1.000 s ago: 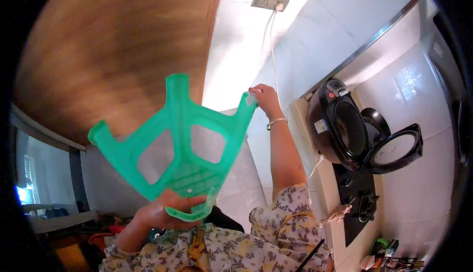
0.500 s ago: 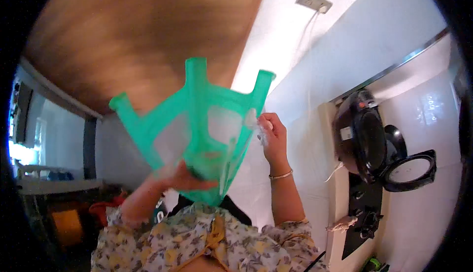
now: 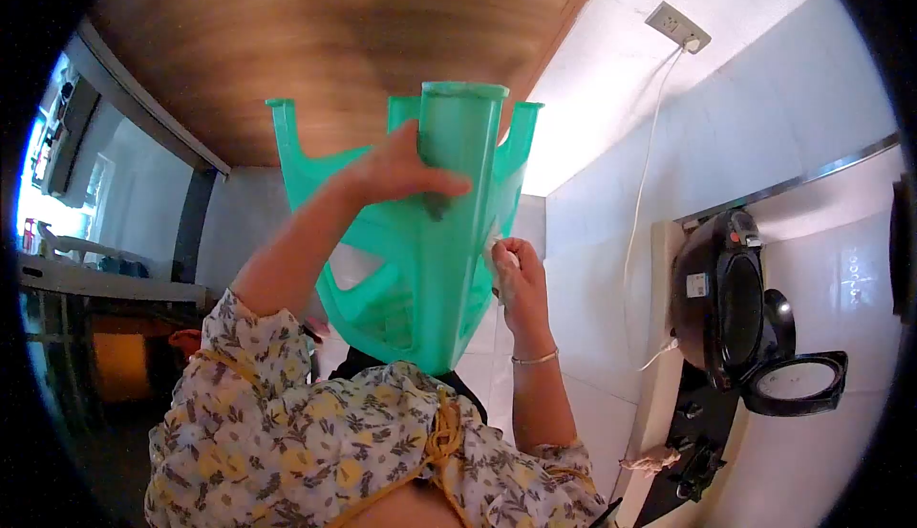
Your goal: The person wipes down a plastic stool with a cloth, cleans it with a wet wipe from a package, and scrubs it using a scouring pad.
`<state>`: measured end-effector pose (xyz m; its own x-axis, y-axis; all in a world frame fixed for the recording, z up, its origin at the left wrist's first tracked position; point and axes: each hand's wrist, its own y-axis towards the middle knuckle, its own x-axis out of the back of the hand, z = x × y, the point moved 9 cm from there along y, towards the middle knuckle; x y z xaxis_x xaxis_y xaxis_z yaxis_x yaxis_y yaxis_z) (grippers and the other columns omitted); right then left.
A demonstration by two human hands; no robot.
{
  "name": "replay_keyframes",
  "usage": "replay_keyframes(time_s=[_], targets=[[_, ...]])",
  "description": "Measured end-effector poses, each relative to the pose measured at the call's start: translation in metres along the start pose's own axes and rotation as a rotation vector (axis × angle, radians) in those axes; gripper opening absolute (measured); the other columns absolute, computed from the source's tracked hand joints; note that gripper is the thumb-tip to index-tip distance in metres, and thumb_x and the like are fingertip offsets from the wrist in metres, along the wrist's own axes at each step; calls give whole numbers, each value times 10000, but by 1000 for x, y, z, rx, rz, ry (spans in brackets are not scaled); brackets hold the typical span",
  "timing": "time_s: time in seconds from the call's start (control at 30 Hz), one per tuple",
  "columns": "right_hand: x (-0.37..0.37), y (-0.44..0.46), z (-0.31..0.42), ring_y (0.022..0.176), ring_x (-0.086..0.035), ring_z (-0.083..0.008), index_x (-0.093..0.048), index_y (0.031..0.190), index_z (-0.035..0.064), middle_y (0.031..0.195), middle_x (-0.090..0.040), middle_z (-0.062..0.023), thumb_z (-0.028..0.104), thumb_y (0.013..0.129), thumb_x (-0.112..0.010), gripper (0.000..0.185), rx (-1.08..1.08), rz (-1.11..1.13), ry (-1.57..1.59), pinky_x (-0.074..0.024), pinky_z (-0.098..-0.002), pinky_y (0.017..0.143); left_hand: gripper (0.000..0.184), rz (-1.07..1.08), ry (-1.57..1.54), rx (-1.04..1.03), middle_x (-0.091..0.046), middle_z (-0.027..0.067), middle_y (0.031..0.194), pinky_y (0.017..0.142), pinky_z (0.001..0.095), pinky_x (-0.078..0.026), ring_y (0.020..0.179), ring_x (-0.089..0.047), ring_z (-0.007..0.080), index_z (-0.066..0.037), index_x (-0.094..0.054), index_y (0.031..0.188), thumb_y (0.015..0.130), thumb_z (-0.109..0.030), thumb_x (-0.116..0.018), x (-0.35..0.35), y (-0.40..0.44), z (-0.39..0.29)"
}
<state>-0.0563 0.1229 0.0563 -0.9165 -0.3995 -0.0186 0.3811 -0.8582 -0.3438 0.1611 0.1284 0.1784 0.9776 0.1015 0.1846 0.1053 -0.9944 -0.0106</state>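
Observation:
A green plastic stool [image 3: 444, 284] is held upside down in front of my body, its legs pointing up and its seat near my waist. My left hand [image 3: 406, 176] is wrapped round the nearest leg, thumb across its face. At the stool's right side, my right hand [image 3: 523, 289] is closed on a crumpled white wipe [image 3: 498, 246], held against or very close to the leg's edge. Most of the wipe is hidden by the fingers, so its exact kind is hard to tell. A bracelet circles the right wrist.
To the right, a black rice cooker [image 3: 712, 303] with its lid open stands on a counter [image 3: 661, 265] beside a black stove [image 3: 690, 432]. A white cord [image 3: 635, 227] hangs from the wall socket [image 3: 679, 27]. A brown wooden panel [image 3: 239, 41] spans the top.
The stool has turned so one leg now faces me, more upright. My left hand has moved up from near the seat to that leg. My right hand is slightly lower, still holding the wipe.

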Motion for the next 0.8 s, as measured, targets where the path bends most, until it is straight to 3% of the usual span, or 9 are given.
replay_keyframes(time_s=[0.1, 0.23, 0.33, 0.4, 0.47, 0.63, 0.7, 0.73, 0.8], targets=[[-13, 10, -22, 714, -513, -79, -590, 1048, 61, 882, -588, 4, 376, 894, -599, 351, -169, 75, 114, -418, -234, 586, 578, 10, -40, -38, -644, 81, 980, 773, 331, -513, 881, -610, 169, -1, -584, 1111, 642, -256, -806, 10, 5, -18], [-51, 14, -7, 839, -549, -142, -588, 1000, 34, 909, -571, -21, 396, 917, -563, 373, -84, 243, 574, -448, -261, 722, 561, 5, 50, -61, -647, 90, 973, 771, 335, -509, 887, -615, 181, -10, -581, 1124, 680, -290, -779, 22, 18, -36], [-49, 24, -8, 824, -565, -143, -588, 1011, 35, 928, -596, -34, 385, 936, -532, 363, 33, 95, 546, -472, -285, 710, 581, -44, 153, -156, -646, 97, 951, 781, 336, -501, 907, -614, 189, -13, -573, 1139, 702, -343, -766, 28, 28, -30], [-48, 26, 0, 826, -569, -143, -588, 1013, 35, 935, -605, -39, 381, 940, -526, 359, 54, 33, 548, -480, -294, 713, 542, -423, 346, -254, -643, 99, 923, 793, 335, -492, 908, -607, 187, -10, -569, 1139, 737, -324, -752, 50, 11, -36], [-50, 22, 11, 1000, -580, -195, -466, 1226, 27, 1142, -568, -72, 348, 1002, -365, 405, 5, 54, 599, -492, -341, 876, 470, -685, 338, -402, -635, 101, 932, 778, 327, -484, 889, -610, 190, -13, -565, 1136, 793, -296, -716, 61, -41, -52], [-47, 15, 27, 1019, -572, -210, -453, 1258, 49, 1165, -561, -75, 341, 1000, -368, 398, 81, 111, 730, -491, -357, 880, 402, -505, -172, 14, -629, 99, 1003, 754, 315, -481, 901, -625, 197, -53, -547, 1155, 905, -365, -582, 38, -80, 102], [-48, 14, 25, 1020, -572, -212, -459, 1258, 56, 1162, -565, -78, 351, 995, -383, 402, 83, 129, 765, -491, -358, 880, 491, -335, -924, 419, -612, 108, 1088, 849, 368, -475, 981, -601, 213, -75, -524, 1202, 927, -480, -486, -13, -73, 159], [-54, 14, 18, 1015, -576, -209, -469, 1248, 54, 1147, -573, -77, 366, 988, -401, 412, -4, 131, 804, -495, -354, 871, 491, -335, -930, 418, -612, 108, 1088, 849, 368, -475, 981, -601, 213, -75, -524, 1202, 927, -480, -486, -18, -63, 171], [-60, 16, 8, 1009, -579, -206, -478, 1237, 52, 1131, -582, -75, 381, 980, -418, 422, -75, 130, 836, -499, -350, 863, 541, 286, -1645, -197, -579, 108, 1170, 936, 411, -435, 1067, -561, 248, -79, -497, 1240, 932, -519, -433, -36, -31, 104]])
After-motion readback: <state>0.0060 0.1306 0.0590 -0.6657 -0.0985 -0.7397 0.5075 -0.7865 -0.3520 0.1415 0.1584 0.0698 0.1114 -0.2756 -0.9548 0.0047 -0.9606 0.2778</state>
